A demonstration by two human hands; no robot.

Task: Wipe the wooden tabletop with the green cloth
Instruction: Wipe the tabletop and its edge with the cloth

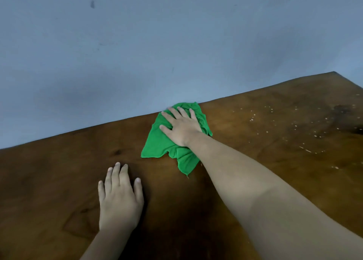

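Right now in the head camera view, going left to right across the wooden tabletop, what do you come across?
Left hand resting flat on the brown wooden tabletop → crumpled green cloth with the right hand pressed flat on it, at the far edge → scattered pale specks → dark stain.

The brown wooden surface [245, 122] carries a crumpled green cloth [157, 141] at its far edge; pale specks [294, 124] lie right of the cloth.
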